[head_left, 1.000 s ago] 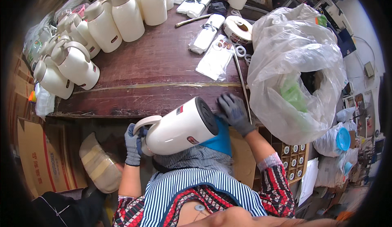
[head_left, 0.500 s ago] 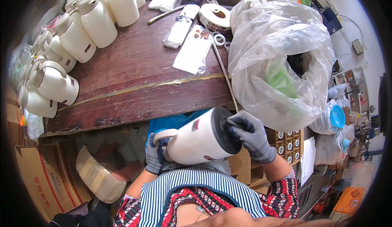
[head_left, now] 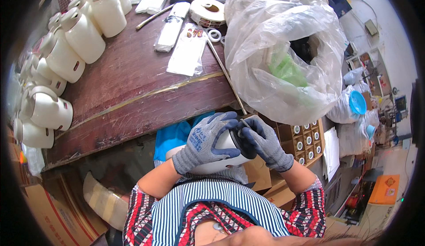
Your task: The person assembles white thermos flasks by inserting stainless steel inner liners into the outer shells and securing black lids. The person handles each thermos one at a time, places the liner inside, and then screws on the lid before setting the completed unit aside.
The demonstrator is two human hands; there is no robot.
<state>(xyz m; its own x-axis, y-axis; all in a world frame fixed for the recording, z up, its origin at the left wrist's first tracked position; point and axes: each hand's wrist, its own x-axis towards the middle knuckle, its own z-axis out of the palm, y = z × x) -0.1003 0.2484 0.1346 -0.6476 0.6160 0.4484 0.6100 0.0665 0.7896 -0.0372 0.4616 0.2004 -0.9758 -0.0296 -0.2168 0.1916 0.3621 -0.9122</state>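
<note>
A white vacuum jug (head_left: 217, 166) with a black base (head_left: 243, 144) lies on its side in front of my striped apron, its base toward the right. My left hand (head_left: 203, 142), in a grey-and-blue work glove, curves over the jug's body, with fingertips reaching the edge of the base. My right hand (head_left: 265, 142), gloved alike, has its fingers closed at the rim of the base. Whether a small piece also sits in that pinch is too hard to make out. The jug's handle is mostly covered by my left hand and forearm.
Several white jugs (head_left: 82, 35) line the left of the wooden table (head_left: 133, 82). A large clear plastic bag (head_left: 283, 38) fills its right side. A label roll (head_left: 207, 12), white packets (head_left: 186, 51) and a thin rod (head_left: 226, 71) lie between. Below right stands a divided carton (head_left: 305, 144).
My left hand has left the jug's handle end and come over its body beside the base. My right hand has shifted slightly left and down, onto the base's rim. The view has turned slightly.
</note>
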